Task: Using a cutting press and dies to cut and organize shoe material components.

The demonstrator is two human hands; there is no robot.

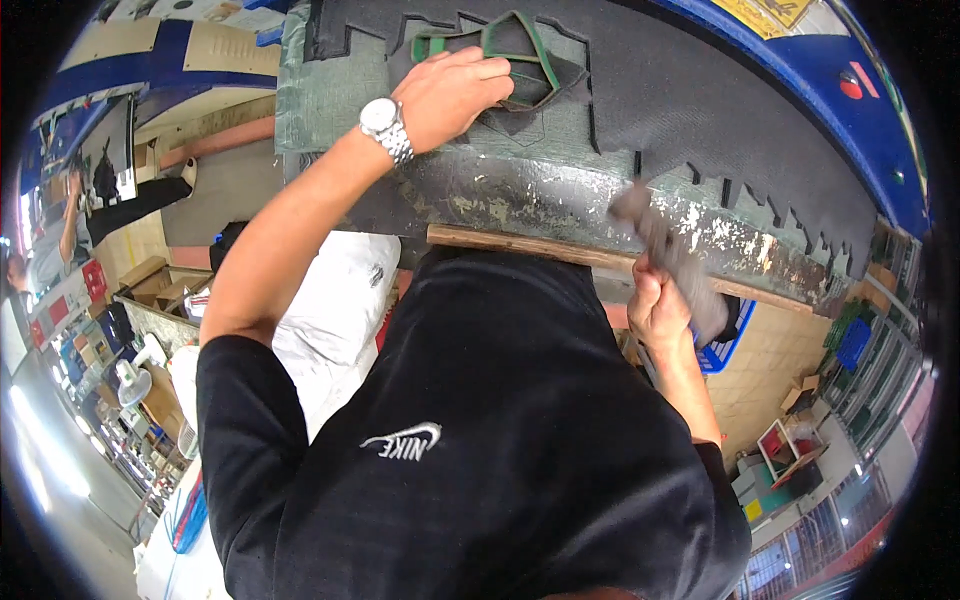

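My left hand, with a metal watch on the wrist, grips a green-edged cutting die that stands on the worn green cutting board. Its fingers are bent over the die's frame, and dark material shows inside and beneath it. A dark grey sheet with a jagged, cut-out edge covers the far and right part of the board. Down at the board's front edge, my right hand is closed on limp dark grey cut pieces. They are smeared by motion, so their shape and number cannot be made out.
A wooden strip runs along the near edge of the board. Blue machine framing curves round the far right. Below my right hand is a blue plastic basket; a white sack stands by my left elbow. Someone else is at the far left.
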